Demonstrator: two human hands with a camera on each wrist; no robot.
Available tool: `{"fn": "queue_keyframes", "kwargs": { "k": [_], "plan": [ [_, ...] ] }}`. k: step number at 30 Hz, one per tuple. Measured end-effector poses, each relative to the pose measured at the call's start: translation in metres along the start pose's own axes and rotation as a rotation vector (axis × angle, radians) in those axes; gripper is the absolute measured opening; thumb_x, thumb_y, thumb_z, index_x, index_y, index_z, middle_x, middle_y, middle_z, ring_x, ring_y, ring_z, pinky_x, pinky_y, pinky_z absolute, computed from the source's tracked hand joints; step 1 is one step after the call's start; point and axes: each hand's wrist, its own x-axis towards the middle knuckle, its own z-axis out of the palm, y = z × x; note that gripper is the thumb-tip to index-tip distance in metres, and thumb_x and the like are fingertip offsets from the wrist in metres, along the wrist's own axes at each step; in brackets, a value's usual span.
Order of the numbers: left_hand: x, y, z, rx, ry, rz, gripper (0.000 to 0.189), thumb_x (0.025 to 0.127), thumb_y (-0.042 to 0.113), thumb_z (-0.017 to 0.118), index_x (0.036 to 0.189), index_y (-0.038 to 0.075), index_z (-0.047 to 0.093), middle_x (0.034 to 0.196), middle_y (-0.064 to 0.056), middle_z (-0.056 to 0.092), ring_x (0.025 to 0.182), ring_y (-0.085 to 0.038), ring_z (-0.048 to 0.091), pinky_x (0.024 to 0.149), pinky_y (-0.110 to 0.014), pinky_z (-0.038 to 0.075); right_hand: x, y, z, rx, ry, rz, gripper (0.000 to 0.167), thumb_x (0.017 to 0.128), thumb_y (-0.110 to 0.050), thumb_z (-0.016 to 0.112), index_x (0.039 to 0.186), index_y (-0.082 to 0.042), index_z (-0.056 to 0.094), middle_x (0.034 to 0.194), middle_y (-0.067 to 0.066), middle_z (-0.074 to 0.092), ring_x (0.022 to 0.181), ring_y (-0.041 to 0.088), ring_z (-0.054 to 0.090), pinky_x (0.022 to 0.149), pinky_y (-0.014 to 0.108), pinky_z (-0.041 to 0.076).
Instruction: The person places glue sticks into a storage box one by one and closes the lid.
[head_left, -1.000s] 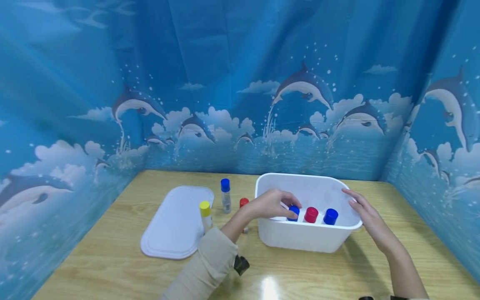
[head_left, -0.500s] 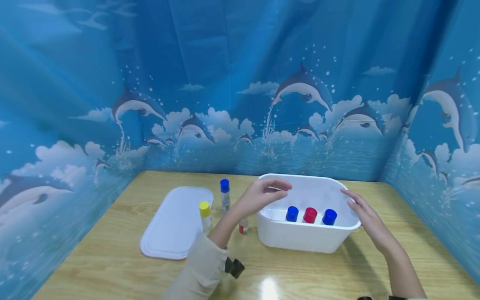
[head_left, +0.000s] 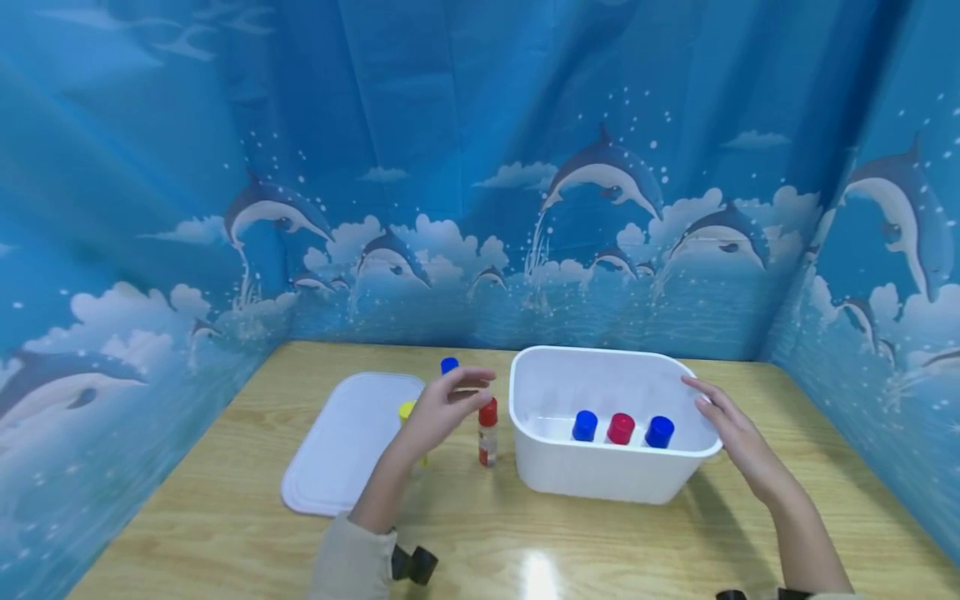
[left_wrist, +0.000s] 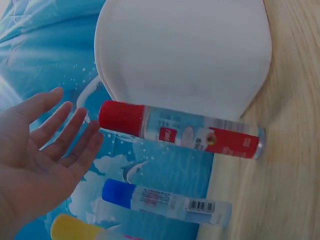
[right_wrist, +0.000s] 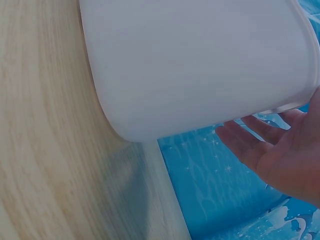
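My left hand (head_left: 437, 414) hangs in the air left of the white bin (head_left: 600, 475), fingers spread and holding nothing. In the left wrist view its fingertips are close to the cap of a red-capped clear glue bottle (left_wrist: 187, 132). A blue-capped glue bottle (left_wrist: 170, 202) and a yellow-capped one (left_wrist: 75, 229) stand farther over, partly hidden by this hand in the head view. My right hand (head_left: 738, 435) rests at the bin's right rim, its fingers against the outer wall. Inside the bin show a blue cap (head_left: 585, 427), a red cap (head_left: 620, 429) and another blue cap (head_left: 659, 432).
A white lid (head_left: 341, 454) lies flat on the wooden table (head_left: 600, 550), left of the bottles. A blue dolphin-print curtain (head_left: 420, 167) surrounds the table's back and sides.
My left hand has let go of the blue-capped bottle inside the bin, lifted out and moved left over the standing bottles. The right hand stays at the rim.
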Motion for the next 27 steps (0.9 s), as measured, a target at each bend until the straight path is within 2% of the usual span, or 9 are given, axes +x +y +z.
{"fn": "queue_keyframes", "kwargs": {
  "k": [3,8,14,18,21,25,27],
  "plan": [
    [-0.003,-0.007,-0.002,-0.005,-0.034,-0.031,0.035,0.089,0.014,0.062,0.122,0.006,0.055,0.118,-0.009,0.056,0.108,-0.027,0.053,0.086,-0.034,0.047,0.000,0.000,-0.001,-0.001,0.004,0.000,0.058,0.100,-0.039,0.029,0.144,-0.002,0.018,0.147,0.028,0.007,0.128,0.050,0.013,0.092,0.070,0.019],
    [-0.003,-0.018,-0.003,-0.016,-0.081,-0.028,0.037,0.089,0.011,0.061,0.124,0.004,0.053,0.120,-0.014,0.055,0.106,-0.031,0.054,0.085,-0.035,0.048,0.000,0.001,-0.001,-0.001,0.012,-0.009,0.057,0.101,-0.037,0.029,0.144,-0.001,0.018,0.146,0.029,0.008,0.127,0.050,0.016,0.093,0.067,0.022],
    [-0.003,-0.028,-0.001,-0.006,-0.073,-0.041,0.037,0.088,0.011,0.063,0.123,0.001,0.053,0.116,-0.013,0.056,0.106,-0.029,0.054,0.087,-0.034,0.047,0.000,0.002,0.000,-0.005,0.008,-0.010,0.056,0.101,-0.035,0.029,0.143,0.000,0.019,0.146,0.029,0.010,0.126,0.049,0.017,0.094,0.066,0.023],
    [-0.008,-0.015,0.002,0.026,-0.065,-0.046,0.035,0.088,0.005,0.062,0.120,-0.003,0.054,0.113,-0.015,0.057,0.105,-0.031,0.054,0.086,-0.036,0.047,0.001,0.002,0.000,-0.004,0.010,-0.012,0.055,0.101,-0.035,0.029,0.143,0.000,0.019,0.145,0.029,0.009,0.126,0.049,0.017,0.093,0.067,0.022],
    [-0.007,-0.015,0.004,0.038,-0.055,-0.038,0.033,0.087,0.001,0.061,0.119,-0.003,0.055,0.111,-0.017,0.058,0.104,-0.033,0.054,0.085,-0.037,0.048,0.000,0.001,0.000,-0.005,0.012,-0.009,0.056,0.101,-0.036,0.029,0.143,-0.001,0.019,0.146,0.029,0.009,0.126,0.049,0.017,0.093,0.067,0.021],
    [-0.001,-0.034,0.004,0.029,-0.047,-0.010,0.035,0.086,0.002,0.063,0.119,0.000,0.055,0.111,-0.015,0.058,0.103,-0.031,0.055,0.084,-0.036,0.049,0.000,0.000,0.000,-0.004,0.011,-0.009,0.058,0.101,-0.038,0.030,0.143,-0.001,0.020,0.146,0.029,0.009,0.127,0.049,0.016,0.093,0.068,0.020],
    [0.000,-0.036,0.003,0.028,-0.038,0.001,0.034,0.086,0.002,0.063,0.119,0.000,0.056,0.111,-0.015,0.058,0.103,-0.031,0.055,0.084,-0.035,0.049,0.000,-0.001,0.000,-0.001,0.010,-0.013,0.058,0.100,-0.038,0.030,0.144,-0.002,0.020,0.146,0.029,0.009,0.127,0.049,0.016,0.093,0.068,0.020]
  ]
}}
